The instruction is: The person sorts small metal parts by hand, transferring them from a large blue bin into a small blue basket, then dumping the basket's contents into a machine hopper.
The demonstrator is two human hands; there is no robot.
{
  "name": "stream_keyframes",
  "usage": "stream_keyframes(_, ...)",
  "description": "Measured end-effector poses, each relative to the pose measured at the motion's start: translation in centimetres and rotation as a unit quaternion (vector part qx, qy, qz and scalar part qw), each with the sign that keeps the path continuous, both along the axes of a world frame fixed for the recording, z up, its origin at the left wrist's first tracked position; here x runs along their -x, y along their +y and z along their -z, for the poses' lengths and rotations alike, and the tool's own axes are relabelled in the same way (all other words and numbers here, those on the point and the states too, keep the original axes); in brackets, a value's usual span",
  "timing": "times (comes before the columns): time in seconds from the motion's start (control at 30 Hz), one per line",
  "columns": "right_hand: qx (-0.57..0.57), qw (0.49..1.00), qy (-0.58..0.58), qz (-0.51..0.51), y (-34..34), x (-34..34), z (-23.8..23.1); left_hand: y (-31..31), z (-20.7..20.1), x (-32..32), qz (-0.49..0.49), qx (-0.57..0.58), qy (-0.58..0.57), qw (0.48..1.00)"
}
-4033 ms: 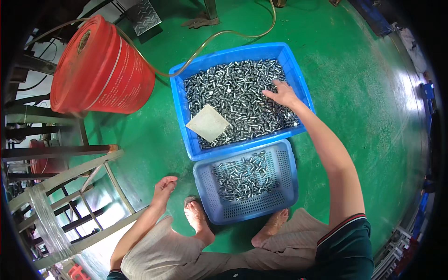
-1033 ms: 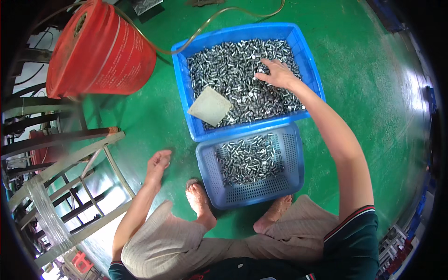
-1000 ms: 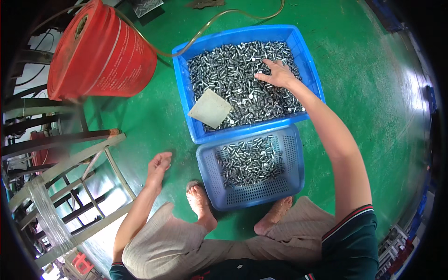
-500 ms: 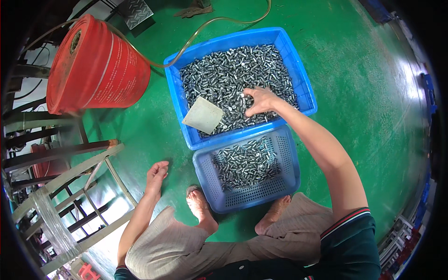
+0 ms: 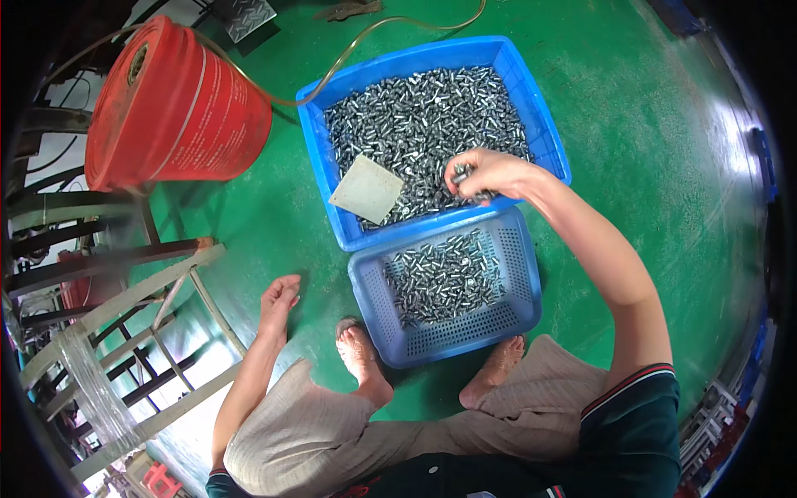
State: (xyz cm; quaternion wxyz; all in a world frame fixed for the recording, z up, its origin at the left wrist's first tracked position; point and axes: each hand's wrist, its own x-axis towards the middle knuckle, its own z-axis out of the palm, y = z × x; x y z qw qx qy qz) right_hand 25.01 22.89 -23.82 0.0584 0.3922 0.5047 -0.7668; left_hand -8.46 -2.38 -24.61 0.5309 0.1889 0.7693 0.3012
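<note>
the right arm comes in from the lower right, elbow bent out, forearm slanting forward and left, wrist flexed so the right hand (image 5: 496, 176) hangs over the near right part of the blue tub (image 5: 538, 124). its fingers are curled in, clamped on a small clutch of metal pieces (image 5: 462, 173); many more lie beneath and beyond them. left of those fingers a pale square plate (image 5: 368, 189) rests on the heap. nearer the body than the fingers is the perforated basket (image 5: 415, 354), partly filled with similar pieces. the left hand (image 5: 277, 304) hangs well apart, over the green floor (image 5: 249, 274), fingers loosely bent; i cannot tell whether they meet. far left of the right fingers, the red bucket (image 5: 217, 124) bears rows of small pale print.
</note>
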Motion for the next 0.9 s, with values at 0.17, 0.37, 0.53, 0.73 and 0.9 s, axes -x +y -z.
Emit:
stream_keyframes(0.17, -0.023, 0.989, 0.037, -0.14, -6.6, 0.6, 0.0, -0.2, 0.9, 1.0, -0.002, -0.006, 0.002, 1.0)
stream_keyframes(0.37, -0.313, 0.917, 0.076, -0.234, -3.0, 2.8, -2.1, 0.9, -0.3, 1.0, -0.009, -0.032, 0.019, 0.999)
stream_keyframes(0.53, 0.003, 0.99, 0.111, 0.087, 6.3, 6.1, 0.8, 0.5, 0.3, 0.9, -0.002, -0.048, -0.002, 0.999)
stream_keyframes(0.73, 0.027, 0.967, 0.149, 0.203, 10.2, 8.7, 2.0, -1.1, -0.1, 1.5, -0.01, -0.019, -0.002, 1.0)
stream_keyframes(0.9, -0.556, 0.816, -0.131, -0.085, 11.7, 12.5, 7.2, -0.9, 1.1, 1.7, -0.022, -0.003, -0.002, 1.0)
